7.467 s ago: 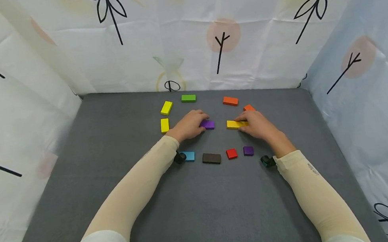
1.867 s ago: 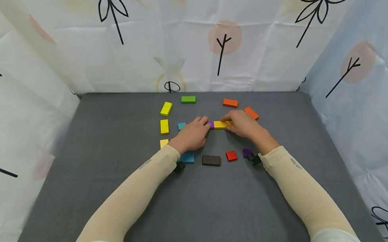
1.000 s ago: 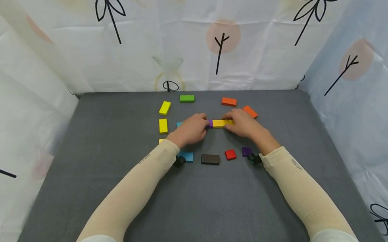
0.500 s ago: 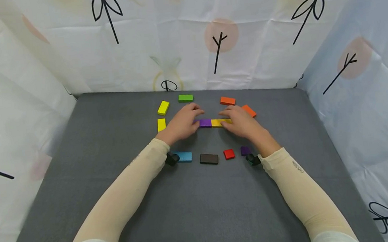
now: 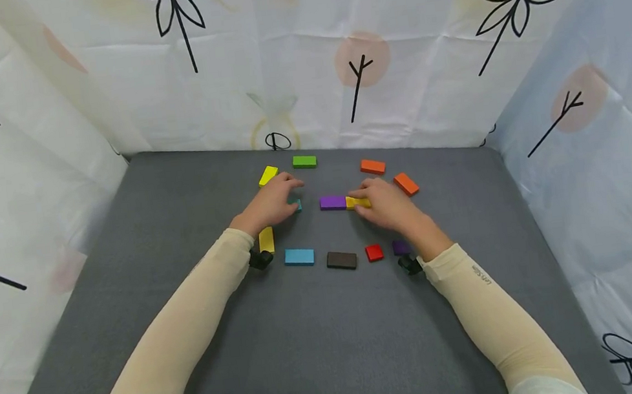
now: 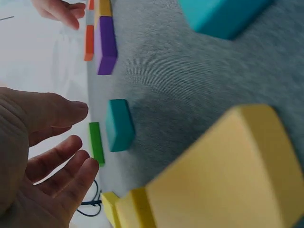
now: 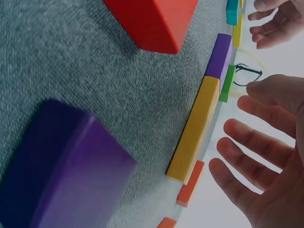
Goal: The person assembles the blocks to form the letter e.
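My left hand (image 5: pixel 270 203) hovers with parted, loosely bent fingers beside a small teal block (image 6: pixel 118 124); nothing is between its thumb and fingers. My right hand (image 5: pixel 387 205) hangs over the long yellow block (image 7: pixel 194 130), its fingers spread and apart from it in the right wrist view. That yellow block lies end to end with a purple block (image 5: pixel 332 203), forming one straight row on the dark grey table. From the head, the left hand partly covers the teal block and hides a yellow block behind it.
Around the row lie a green block (image 5: pixel 304 162), two orange blocks (image 5: pixel 373 166), yellow blocks (image 5: pixel 265 240) at left, and a front line: blue block (image 5: pixel 299 257), dark brown block (image 5: pixel 341 260), red block (image 5: pixel 374 253), dark purple block (image 5: pixel 400 248). Patterned cloth (image 5: pixel 299 49) stands behind.
The yellow block moved left to meet the purple block's end. My left hand then let go of the purple block and shifted left to the teal block; my right hand stayed by the yellow one.
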`<act>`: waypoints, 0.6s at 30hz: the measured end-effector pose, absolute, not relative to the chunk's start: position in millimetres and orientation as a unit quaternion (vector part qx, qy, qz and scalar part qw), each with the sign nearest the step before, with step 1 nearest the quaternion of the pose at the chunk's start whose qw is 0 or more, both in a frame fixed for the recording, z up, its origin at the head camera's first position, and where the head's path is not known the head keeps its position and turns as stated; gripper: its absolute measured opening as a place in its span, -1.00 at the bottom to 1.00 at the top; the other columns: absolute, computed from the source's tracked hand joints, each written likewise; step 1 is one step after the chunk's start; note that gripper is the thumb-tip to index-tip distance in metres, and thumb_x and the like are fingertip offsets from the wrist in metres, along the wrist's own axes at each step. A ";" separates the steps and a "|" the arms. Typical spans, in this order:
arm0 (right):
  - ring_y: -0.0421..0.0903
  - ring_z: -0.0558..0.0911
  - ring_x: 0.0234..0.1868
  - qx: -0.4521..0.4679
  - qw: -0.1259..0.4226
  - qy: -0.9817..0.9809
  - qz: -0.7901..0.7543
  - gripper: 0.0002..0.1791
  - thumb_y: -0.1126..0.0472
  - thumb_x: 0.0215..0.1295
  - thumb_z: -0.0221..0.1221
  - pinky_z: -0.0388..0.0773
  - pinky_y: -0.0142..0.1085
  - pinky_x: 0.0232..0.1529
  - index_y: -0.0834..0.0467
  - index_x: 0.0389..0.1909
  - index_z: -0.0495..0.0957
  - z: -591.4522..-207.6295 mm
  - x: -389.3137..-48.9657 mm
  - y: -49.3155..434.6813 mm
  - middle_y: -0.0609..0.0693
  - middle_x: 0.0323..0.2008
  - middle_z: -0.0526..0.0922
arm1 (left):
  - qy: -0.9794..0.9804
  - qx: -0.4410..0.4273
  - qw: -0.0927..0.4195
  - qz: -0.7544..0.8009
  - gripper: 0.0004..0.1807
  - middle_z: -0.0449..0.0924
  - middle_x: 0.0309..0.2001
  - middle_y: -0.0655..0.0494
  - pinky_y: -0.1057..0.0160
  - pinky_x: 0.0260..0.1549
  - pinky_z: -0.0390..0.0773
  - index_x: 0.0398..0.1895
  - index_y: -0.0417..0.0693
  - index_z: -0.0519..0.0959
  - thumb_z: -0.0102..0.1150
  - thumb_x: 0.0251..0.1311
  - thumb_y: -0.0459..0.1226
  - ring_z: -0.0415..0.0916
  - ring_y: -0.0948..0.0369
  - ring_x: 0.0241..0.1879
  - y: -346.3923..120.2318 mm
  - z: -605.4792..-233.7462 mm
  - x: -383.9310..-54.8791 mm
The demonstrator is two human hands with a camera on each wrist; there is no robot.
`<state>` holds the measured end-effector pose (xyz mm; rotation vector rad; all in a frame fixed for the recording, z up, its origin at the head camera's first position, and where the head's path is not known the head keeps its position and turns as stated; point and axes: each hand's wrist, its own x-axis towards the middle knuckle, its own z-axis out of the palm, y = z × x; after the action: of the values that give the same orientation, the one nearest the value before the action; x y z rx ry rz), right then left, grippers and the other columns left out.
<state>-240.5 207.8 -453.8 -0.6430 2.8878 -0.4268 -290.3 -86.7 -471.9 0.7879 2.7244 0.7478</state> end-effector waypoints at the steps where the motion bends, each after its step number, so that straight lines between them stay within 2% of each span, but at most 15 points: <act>1: 0.18 0.56 0.27 -0.215 0.077 0.963 -0.141 -0.53 0.15 0.62 0.24 0.54 0.10 0.26 0.14 0.45 0.61 -454.8 -240.1 207.5 0.21 0.27 0.61 | 0.924 0.265 0.110 0.254 -0.43 0.40 0.43 -0.18 -0.05 0.34 0.49 0.53 -0.23 0.49 0.29 0.49 -0.37 0.42 -0.07 0.38 -88.0 -473.5 -289.4; 11: 0.14 0.56 0.17 -0.235 0.076 0.959 -0.141 -0.54 0.17 0.60 0.28 0.56 0.03 0.17 0.12 0.44 0.62 -468.0 -240.2 204.2 0.17 0.20 0.62 | 0.929 0.255 0.125 0.239 -0.43 0.42 0.42 -0.19 -0.04 0.35 0.48 0.50 -0.23 0.52 0.36 0.46 -0.37 0.43 -0.07 0.36 -91.6 -483.6 -288.1; 18: 0.11 0.54 0.13 -0.235 0.062 0.962 -0.122 -0.61 0.16 0.57 0.32 0.56 -0.01 0.13 0.15 0.32 0.72 -472.0 -240.8 204.2 0.14 0.17 0.61 | 0.929 0.258 0.131 0.231 -0.43 0.42 0.44 -0.21 -0.05 0.39 0.46 0.51 -0.25 0.51 0.33 0.47 -0.40 0.43 -0.08 0.38 -91.0 -482.0 -289.7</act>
<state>-240.8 204.2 -472.0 -0.7114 2.9085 -0.3679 -289.7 -91.0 -482.0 0.7491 2.6978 0.6702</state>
